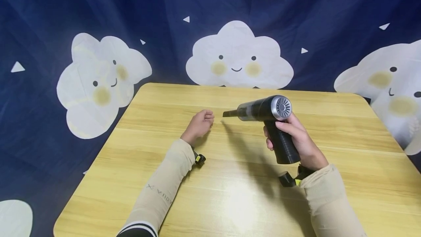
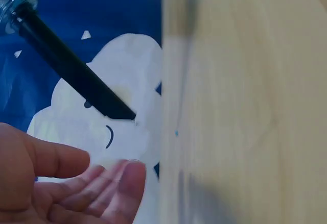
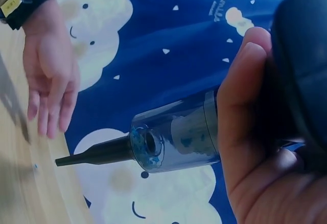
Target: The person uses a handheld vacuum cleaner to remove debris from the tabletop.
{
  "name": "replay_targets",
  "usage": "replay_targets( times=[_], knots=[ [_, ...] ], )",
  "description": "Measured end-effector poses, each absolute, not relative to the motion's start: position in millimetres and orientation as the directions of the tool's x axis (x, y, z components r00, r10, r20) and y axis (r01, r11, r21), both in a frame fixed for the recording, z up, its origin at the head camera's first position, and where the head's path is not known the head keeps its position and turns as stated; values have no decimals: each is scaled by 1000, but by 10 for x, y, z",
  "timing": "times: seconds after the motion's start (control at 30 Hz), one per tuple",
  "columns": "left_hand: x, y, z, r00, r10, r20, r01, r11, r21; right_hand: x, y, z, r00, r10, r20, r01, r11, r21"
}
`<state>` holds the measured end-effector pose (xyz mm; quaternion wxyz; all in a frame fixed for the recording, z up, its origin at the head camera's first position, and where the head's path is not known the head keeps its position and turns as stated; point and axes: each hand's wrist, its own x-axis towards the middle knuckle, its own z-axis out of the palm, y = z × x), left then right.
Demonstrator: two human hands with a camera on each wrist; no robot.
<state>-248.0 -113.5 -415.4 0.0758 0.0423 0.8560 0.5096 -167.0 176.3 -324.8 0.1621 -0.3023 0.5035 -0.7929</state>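
My right hand (image 1: pixel 297 138) grips the black handle of a handheld vacuum (image 1: pixel 268 111), holding it above the wooden table (image 1: pixel 230 178). Its narrow black nozzle (image 1: pixel 230 113) points left toward my left hand (image 1: pixel 200 123). The left hand rests on the table with fingers relaxed, holding nothing. In the right wrist view the vacuum's clear dust cup (image 3: pixel 173 137) shows bits inside, the nozzle (image 3: pixel 94 155) ends below the left hand (image 3: pixel 48 86), and my thumb (image 3: pixel 242 106) wraps the handle. The left wrist view shows the nozzle (image 2: pixel 76 73) above my open fingers (image 2: pixel 102 185).
A dark blue backdrop (image 1: pixel 184 6) with white smiling clouds hangs behind and around the table. A small speck (image 3: pixel 34 167) lies on the tabletop near the nozzle tip. Wrist cameras are strapped on both cream sleeves.
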Motion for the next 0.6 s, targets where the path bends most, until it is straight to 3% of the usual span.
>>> replay_targets(
  times=[0.13, 0.2, 0.6],
  knots=[
    [-2465, -1107, -4184, -956, 204, -210, -164, 223, 961, -1645, 1738, -3230, -749, -573, 334, -60, -442, -895],
    [-2463, -1098, -4195, -946, 227, -233, -200, 160, 967, -1636, 1727, -3227, -743, -579, 335, -68, -433, -899],
    [-2463, -1061, -4193, -957, 190, -221, -201, 118, 973, -1618, 1700, -3228, -743, -590, 317, -78, -393, -916]
  ],
)
